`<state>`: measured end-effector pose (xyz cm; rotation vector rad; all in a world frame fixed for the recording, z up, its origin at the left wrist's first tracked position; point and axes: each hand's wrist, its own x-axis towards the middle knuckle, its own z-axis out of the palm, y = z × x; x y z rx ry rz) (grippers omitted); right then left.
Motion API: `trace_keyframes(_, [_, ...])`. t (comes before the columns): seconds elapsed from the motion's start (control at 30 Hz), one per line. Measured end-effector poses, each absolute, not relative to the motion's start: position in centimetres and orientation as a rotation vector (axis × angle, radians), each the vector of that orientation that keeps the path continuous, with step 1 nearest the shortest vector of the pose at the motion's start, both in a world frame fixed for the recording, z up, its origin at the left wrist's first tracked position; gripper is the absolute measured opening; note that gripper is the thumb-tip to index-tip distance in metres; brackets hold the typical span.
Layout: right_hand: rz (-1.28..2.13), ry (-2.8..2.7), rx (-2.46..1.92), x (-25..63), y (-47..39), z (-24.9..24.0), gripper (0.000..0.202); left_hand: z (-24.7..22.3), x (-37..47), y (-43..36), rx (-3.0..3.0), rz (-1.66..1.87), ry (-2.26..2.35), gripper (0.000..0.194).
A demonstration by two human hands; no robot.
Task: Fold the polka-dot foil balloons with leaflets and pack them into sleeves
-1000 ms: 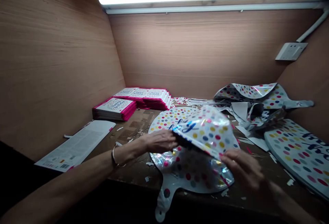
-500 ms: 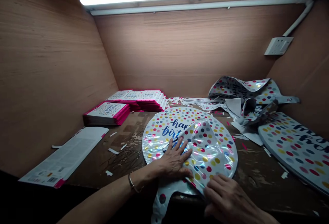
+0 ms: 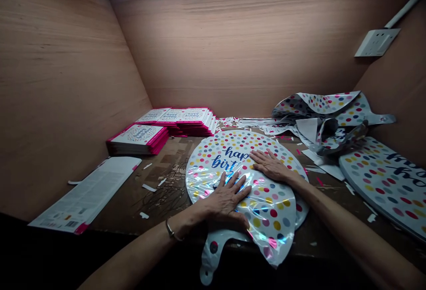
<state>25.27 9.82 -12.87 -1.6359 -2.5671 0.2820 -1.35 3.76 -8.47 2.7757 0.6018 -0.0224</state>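
A round foil balloon (image 3: 206,148), white with coloured dots and blue lettering, lies flat at the table's front edge. Its dotted foil is partly folded over itself, and the tail (image 3: 213,250) hangs past the edge. My left hand (image 3: 229,199) presses on the foil with fingers spread. Higher up on the right, my right hand (image 3: 269,164) lies flat on the upper part of the fold, fingers stretched out. Neither hand grips anything.
Stacked pink-edged printed cards (image 3: 140,137) stand at the back left. A long white printed card sleeve (image 3: 89,192) lies nearer. Crumpled foil balloons (image 3: 333,108) are at the back right, above a flat balloon pile (image 3: 382,183). Paper scraps and a wall socket (image 3: 377,42) also show.
My right hand has let go of the fold's lower corner and moved up onto the foil, flattening out. My left hand stays in place. The view has tilted down slightly.
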Motion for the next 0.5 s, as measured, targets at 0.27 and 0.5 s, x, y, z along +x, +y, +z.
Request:
trace_keyframes(0.27, [0.288, -2.501, -1.682, 25.0, 9.0, -13.8, 0.055, -10.8, 0.3, -5.9, 3.274, 0.414, 0.482, 0.042])
trace_keyframes(0.5, [0.339, -2.371, -1.628, 25.6, 9.3, -13.9, 0.052, -12.0, 1.7, -6.2, 2.701, 0.941, 0.745, 0.024])
